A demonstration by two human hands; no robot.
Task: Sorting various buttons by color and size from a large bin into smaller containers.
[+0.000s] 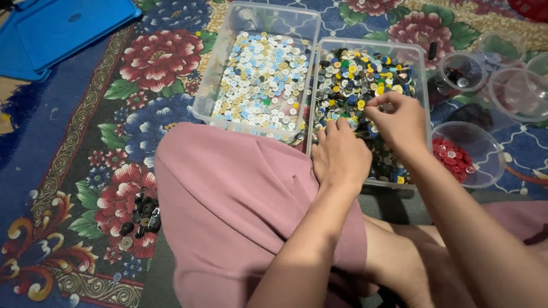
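The left hand point(341, 154) rests with fingers spread on the mixed buttons point(354, 80) in the right bin point(425, 85); the right hand point(399, 122) pinches one button there.

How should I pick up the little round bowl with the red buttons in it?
Hold the small clear bowl by its rim, probably best with two hands from its sides. It sits upright and open on the carpet, loose red buttons inside, so keep it level. The near-right side looks freest: the right hand and the mixed-button tub crowd its left.
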